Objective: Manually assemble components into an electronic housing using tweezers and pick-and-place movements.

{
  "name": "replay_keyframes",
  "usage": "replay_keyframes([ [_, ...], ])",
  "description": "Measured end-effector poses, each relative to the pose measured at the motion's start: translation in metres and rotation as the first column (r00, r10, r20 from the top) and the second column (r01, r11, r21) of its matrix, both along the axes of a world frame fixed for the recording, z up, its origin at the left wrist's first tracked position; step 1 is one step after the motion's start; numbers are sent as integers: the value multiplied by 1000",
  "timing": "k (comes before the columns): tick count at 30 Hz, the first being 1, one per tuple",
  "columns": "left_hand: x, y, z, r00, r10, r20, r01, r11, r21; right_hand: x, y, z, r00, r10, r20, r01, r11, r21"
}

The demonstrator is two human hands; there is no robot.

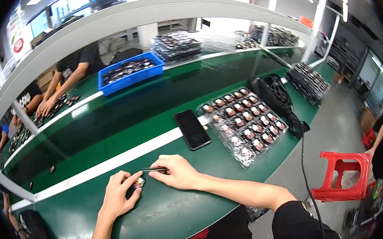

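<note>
Over the green bench [176, 215], my left hand [118, 195] pinches a small dark part with a white and yellow patch [139, 182] between thumb and fingers. My right hand [179, 172] is closed on slim metal tweezers [149, 169]. Their tips point left and lie just above the small part, close to my left fingertips; whether they touch it I cannot tell. Beyond my right hand lies a black phone [192, 129]. To its right a clear plastic tray [245, 161] holds rows of small dark-and-copper parts.
A black bag with cable [276, 95] lies beside the tray, its cord hanging over the bench edge. Stacked trays [308, 82] stand far right. A blue bin [135, 80] of parts sits beyond the sunken belt [123, 111]. Co-workers' hands [46, 106] sort parts far left. A red stool [325, 193] stands right.
</note>
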State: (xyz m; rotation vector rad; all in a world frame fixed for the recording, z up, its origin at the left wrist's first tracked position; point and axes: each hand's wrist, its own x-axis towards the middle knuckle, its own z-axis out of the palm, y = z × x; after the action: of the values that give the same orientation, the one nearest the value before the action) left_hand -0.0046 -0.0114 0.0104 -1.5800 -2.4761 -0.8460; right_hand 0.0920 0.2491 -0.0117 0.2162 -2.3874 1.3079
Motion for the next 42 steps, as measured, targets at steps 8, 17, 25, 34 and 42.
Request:
replay_keyframes([
  [8,3,20,-6,992,122,-3,-122,992,35,8,15,-2,998,-43,45,43,999,-8],
  [17,0,9,-1,996,33,89,-32,999,-22,10,10,-1,999,-19,41,22,998,-65],
  [25,-5,3,-2,975,25,220,-26,1000,-1,8,8,1,999,-28,20,30,994,-102],
  [34,-5,0,-9,987,-40,158,23,994,107,13,-2,7,998,-8,70,16,993,-114],
  [42,-6,-8,-10,973,-80,215,69,996,58,18,-7,7,989,71,128,-56,992,-114],
])
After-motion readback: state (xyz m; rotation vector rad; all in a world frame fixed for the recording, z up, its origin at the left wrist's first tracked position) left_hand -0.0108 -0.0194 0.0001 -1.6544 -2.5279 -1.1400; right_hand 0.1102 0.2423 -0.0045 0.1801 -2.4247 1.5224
